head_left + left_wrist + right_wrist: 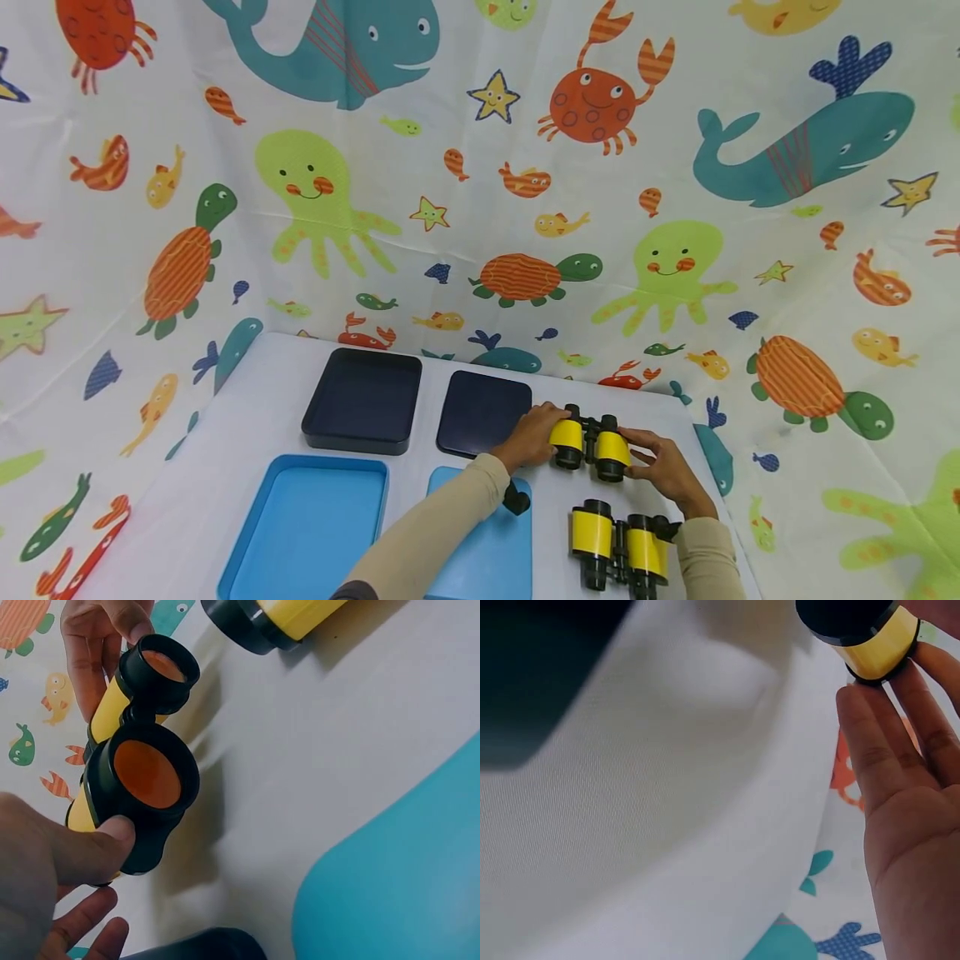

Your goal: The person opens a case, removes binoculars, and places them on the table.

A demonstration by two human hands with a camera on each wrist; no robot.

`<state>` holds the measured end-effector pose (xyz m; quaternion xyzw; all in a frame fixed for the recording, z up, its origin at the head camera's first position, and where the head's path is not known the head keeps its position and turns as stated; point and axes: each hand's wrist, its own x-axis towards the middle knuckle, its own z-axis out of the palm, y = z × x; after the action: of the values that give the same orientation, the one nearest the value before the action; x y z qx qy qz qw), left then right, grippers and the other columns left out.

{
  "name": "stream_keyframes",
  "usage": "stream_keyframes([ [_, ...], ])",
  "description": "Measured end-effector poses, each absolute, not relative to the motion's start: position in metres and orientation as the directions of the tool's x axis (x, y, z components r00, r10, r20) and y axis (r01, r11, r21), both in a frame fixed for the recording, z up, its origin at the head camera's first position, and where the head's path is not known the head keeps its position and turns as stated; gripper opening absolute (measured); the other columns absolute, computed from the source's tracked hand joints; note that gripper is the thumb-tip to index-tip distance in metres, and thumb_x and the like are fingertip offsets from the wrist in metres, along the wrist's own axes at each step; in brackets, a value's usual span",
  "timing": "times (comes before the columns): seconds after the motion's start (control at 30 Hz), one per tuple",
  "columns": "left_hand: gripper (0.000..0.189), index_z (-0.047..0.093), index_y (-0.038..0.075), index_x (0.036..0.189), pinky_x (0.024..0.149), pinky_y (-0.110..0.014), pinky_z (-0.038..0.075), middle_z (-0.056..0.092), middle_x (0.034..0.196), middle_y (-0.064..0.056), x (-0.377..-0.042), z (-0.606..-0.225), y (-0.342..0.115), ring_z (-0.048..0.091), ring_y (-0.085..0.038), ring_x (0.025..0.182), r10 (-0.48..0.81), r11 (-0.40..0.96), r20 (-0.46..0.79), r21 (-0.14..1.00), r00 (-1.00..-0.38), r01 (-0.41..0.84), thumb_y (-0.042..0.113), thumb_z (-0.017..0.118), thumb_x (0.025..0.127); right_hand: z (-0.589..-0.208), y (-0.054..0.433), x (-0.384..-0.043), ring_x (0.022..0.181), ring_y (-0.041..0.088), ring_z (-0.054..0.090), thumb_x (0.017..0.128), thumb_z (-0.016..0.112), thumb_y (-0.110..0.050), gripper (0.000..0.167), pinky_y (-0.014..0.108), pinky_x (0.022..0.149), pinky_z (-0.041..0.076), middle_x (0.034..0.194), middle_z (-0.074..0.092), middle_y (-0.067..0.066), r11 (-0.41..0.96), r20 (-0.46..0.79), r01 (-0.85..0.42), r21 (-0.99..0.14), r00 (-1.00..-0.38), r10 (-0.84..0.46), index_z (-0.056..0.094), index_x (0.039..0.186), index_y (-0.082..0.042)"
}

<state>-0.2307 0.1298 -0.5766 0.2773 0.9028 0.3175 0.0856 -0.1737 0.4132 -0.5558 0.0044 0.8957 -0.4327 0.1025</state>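
Yellow-and-black binoculars are held between both hands near the back right of the white table. My left hand grips the left barrel, its thumb pressed on the black part beside the orange-tinted lens in the left wrist view. On the other barrel, my right hand pinches from the right, with the thumb and fingers on its side. In the right wrist view its long fingers reach up against the yellow band. Second yellow-and-black binoculars lie in front, close to the right forearm.
Left of the hands are a black tray, a flat black lid or panel, a blue tray and a flat blue lid or panel under the left forearm. A sea-animal printed curtain rises behind and beside the table.
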Motion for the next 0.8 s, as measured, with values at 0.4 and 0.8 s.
stream_keyframes([
  [0.4, 0.066, 0.054, 0.019, 0.155, 0.115, -0.04, 0.047, 0.059, 0.148, -0.003, -0.2319, -0.5791, 0.1359, 0.056, -0.022, 0.134, 0.551, 0.673, -0.01, 0.596, -0.834, 0.438, 0.013, 0.08, 0.095, -0.5599, 0.4159, -0.1782, 0.148, 0.046, 0.048, 0.082, 0.084, 0.009, 0.077, 0.056, 0.116, 0.046, 0.161, 0.051, 0.022, 0.64, -0.221, 0.124, -0.758, -0.972, -0.074, 0.057, 0.152, -0.005],
  [0.8, 0.066, 0.056, 0.016, 0.153, 0.111, -0.039, 0.048, 0.062, 0.145, -0.004, -0.2255, -0.5766, 0.135, 0.058, -0.022, 0.13, 0.545, 0.658, 0.017, 0.612, -0.839, 0.439, 0.009, 0.082, 0.093, -0.5611, 0.4145, -0.1823, 0.145, 0.049, 0.051, 0.08, 0.085, 0.011, 0.075, 0.054, 0.111, 0.05, 0.158, 0.053, 0.024, 0.662, -0.258, 0.17, -0.73, -0.965, -0.037, 0.06, 0.149, -0.004],
])
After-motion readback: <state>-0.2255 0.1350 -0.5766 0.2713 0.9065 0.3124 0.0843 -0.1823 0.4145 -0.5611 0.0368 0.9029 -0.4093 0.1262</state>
